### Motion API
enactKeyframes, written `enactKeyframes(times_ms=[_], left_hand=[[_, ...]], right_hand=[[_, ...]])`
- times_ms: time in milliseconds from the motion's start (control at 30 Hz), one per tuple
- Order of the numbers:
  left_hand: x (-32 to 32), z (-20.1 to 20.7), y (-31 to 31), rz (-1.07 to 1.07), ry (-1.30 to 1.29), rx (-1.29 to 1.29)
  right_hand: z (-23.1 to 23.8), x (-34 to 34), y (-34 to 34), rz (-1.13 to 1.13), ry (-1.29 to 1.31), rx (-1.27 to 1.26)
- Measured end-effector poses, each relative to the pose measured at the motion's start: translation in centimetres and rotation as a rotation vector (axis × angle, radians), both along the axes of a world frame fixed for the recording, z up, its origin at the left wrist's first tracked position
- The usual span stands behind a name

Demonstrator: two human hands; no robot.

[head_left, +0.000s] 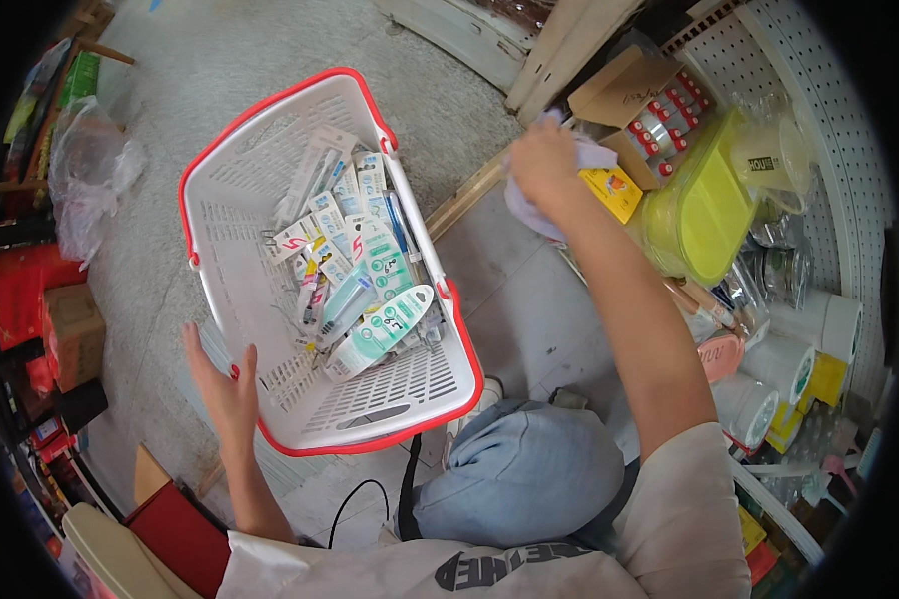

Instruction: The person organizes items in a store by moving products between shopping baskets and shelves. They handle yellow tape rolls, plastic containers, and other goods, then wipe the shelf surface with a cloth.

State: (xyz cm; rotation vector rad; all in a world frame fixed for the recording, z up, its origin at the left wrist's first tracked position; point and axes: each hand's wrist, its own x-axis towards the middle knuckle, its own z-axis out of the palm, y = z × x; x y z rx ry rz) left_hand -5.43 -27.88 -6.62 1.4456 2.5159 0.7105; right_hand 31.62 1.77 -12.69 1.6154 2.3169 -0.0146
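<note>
My right hand (546,165) is closed around a pale lavender cloth (591,155), part of which hangs below the fist. On the other side, my left hand (226,384) has its fingers apart beside the near left corner of a white plastic basket (255,319) with red rim and handles. Whether it touches the basket I cannot tell. Inside the basket lies a heap of packaged toothbrushes (345,265), several in white and green cards; a green and white pack (382,331) lies on top, at the near end.
Right of me, a shelf holds a lime-green plastic container (704,205), an open cardboard box (609,90) of red-capped bottles and a yellow package (611,192). A wooden strip (467,200) lies beyond the basket. Far left are a clear plastic bag (90,175) and a carton (74,337).
</note>
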Motion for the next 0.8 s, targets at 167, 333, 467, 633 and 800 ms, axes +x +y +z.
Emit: enactKeyframes(times_ms=[167, 333, 467, 633, 800], left_hand=[[-1.9, -2.4, 0.9, 0.122, -0.522, -0.117], [-3.1, -3.4, 0.3, 0.015, -0.517, -0.057], [-2.9, -3.1, 0.6, 0.014, -0.554, -0.095], [-1.5, -2.0, 0.9, 0.041, -0.523, -0.072], [-3.1, -2.5, 1.2, -0.016, -0.391, -0.096]], right_hand=[[1.2, -0.1, 0.1, 0.083, 0.763, -0.659], [3.2, 1.2, -5.0, 0.343, 0.573, 0.137], [-0.1, 2.1, -14.9, 0.353, 0.173, 0.298], [-1.2, 7.0, -23.8, 0.095, 0.133, 0.050], [2.1, 9.9, -28.0, 0.104, 0.313, 0.123]])
